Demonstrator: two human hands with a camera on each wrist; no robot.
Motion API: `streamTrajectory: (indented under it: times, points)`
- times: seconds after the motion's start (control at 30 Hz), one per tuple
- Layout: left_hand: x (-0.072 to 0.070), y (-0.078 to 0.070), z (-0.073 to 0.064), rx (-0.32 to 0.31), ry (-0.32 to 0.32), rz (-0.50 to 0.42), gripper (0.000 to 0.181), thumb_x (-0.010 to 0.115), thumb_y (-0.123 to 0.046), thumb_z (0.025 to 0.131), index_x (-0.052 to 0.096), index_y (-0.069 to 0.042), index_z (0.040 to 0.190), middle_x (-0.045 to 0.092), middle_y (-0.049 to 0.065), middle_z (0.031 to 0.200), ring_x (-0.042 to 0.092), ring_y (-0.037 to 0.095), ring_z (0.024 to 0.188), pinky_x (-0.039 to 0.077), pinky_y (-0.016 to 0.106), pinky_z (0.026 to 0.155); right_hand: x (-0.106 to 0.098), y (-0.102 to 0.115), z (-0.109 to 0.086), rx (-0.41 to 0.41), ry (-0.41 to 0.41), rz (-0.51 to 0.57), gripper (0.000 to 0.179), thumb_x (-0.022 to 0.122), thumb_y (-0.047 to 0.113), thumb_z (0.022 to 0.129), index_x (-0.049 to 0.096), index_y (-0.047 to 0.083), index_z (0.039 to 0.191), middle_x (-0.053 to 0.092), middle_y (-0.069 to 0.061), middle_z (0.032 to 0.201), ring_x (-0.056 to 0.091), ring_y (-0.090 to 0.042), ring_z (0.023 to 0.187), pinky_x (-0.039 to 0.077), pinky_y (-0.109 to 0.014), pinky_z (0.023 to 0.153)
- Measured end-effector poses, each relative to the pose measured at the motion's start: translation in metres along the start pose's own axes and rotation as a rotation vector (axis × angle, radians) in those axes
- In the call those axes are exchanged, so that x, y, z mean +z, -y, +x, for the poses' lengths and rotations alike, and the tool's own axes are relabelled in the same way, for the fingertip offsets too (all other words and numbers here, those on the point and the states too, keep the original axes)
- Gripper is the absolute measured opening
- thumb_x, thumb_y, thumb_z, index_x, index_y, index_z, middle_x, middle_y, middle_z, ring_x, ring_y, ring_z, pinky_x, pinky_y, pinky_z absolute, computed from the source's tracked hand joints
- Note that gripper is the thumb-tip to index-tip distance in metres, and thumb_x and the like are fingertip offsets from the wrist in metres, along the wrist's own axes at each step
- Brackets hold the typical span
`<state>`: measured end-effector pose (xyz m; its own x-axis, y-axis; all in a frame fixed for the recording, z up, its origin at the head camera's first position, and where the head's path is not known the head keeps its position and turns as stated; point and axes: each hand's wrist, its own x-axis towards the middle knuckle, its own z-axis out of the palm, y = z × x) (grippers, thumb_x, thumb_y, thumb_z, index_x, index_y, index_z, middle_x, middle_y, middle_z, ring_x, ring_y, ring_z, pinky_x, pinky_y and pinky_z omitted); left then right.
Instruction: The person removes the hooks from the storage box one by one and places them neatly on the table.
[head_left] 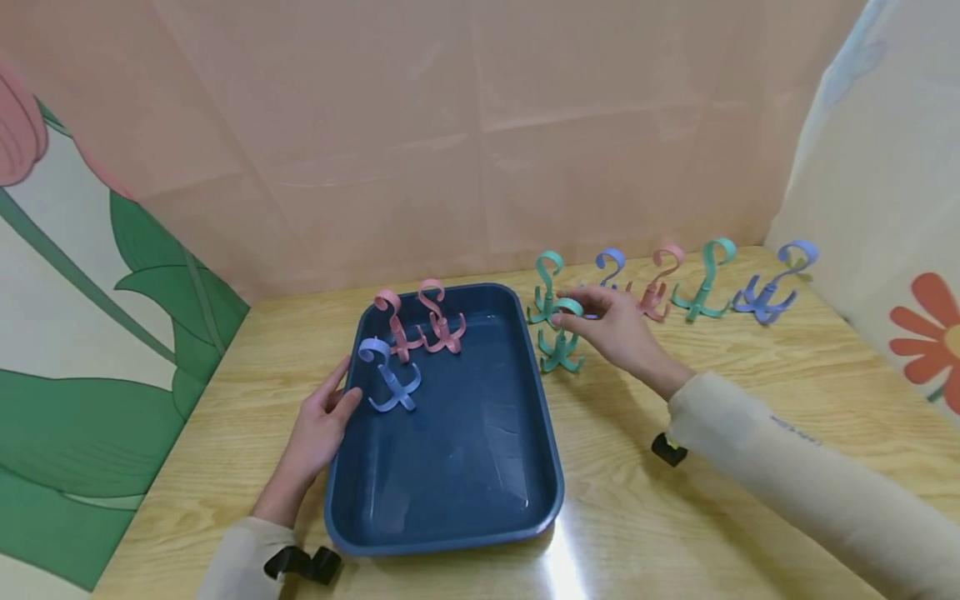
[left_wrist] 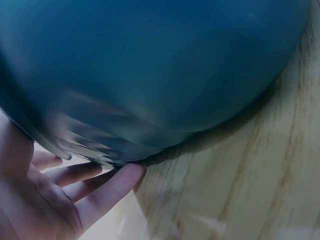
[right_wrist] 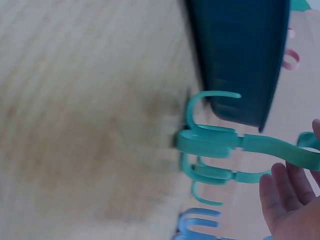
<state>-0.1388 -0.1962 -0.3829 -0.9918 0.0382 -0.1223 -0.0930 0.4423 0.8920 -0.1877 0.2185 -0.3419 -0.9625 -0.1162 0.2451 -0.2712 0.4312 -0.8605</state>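
Note:
My right hand (head_left: 618, 329) pinches the curled top of a green multi-prong hanging hook (head_left: 561, 357), just right of the blue tray (head_left: 558, 492). In the right wrist view this green hook (right_wrist: 207, 142) is upright near the tabletop; whether it touches cannot be told. Behind it stands a second green hook (head_left: 546, 292). My left hand (head_left: 318, 425) holds the tray's left rim, thumb over the edge and fingers along the outer wall (left_wrist: 150, 90). Inside the tray, toward its far left, stand two pink hooks (head_left: 402, 343) and a blue hook (head_left: 395, 387).
Right of the tray, a row continues with a blue hook (head_left: 611, 257), partly hidden by my right hand, a pink hook (head_left: 655, 296), a green hook (head_left: 703, 292) and another blue hook (head_left: 767, 296). A pinkish backdrop (head_left: 450, 150) rises behind the wooden table (head_left: 622, 525).

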Motion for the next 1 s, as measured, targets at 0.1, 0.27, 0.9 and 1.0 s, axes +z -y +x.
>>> streamTrajectory:
  times: [0.1,0.27,0.9,1.0]
  points:
    - [0.0,0.0,0.0,-0.004,0.002,0.001,0.057,0.044,-0.031,0.109,0.023,-0.032,0.161,0.053,0.023,0.143,0.06,0.038,0.12,0.05,0.05,0.098,-0.005,0.011,0.002,-0.018,0.002,0.008,0.045,0.075,0.024,0.093,0.064,0.002,0.131,0.066,-0.014,0.126,0.064,-0.028,0.113,0.053,-0.027,0.091]
    - [0.001,-0.002,0.0,-0.008,0.003,0.003,0.057,0.044,-0.032,0.108,0.022,-0.033,0.161,0.054,0.023,0.142,0.061,0.037,0.12,0.051,0.049,0.097,-0.013,0.03,0.006,-0.022,-0.005,0.018,0.046,0.076,0.028,0.092,0.063,0.004,0.13,0.064,-0.01,0.129,0.059,-0.026,0.12,0.046,-0.043,0.104]
    - [0.001,-0.004,-0.002,-0.01,0.0,0.0,0.058,0.044,-0.028,0.109,0.021,-0.03,0.162,0.051,0.024,0.144,0.06,0.039,0.12,0.05,0.05,0.098,0.029,0.101,0.015,-0.17,0.067,0.113,0.047,0.078,0.023,0.091,0.064,0.012,0.134,0.062,-0.003,0.134,0.051,-0.017,0.13,0.033,-0.046,0.114]
    - [0.001,-0.003,-0.002,-0.005,0.002,-0.002,0.058,0.043,-0.028,0.109,0.021,-0.029,0.162,0.052,0.024,0.143,0.061,0.038,0.119,0.051,0.049,0.097,0.042,0.108,0.015,-0.18,0.093,0.162,0.046,0.077,0.02,0.091,0.064,0.01,0.134,0.063,-0.004,0.133,0.053,-0.017,0.128,0.036,-0.048,0.111]
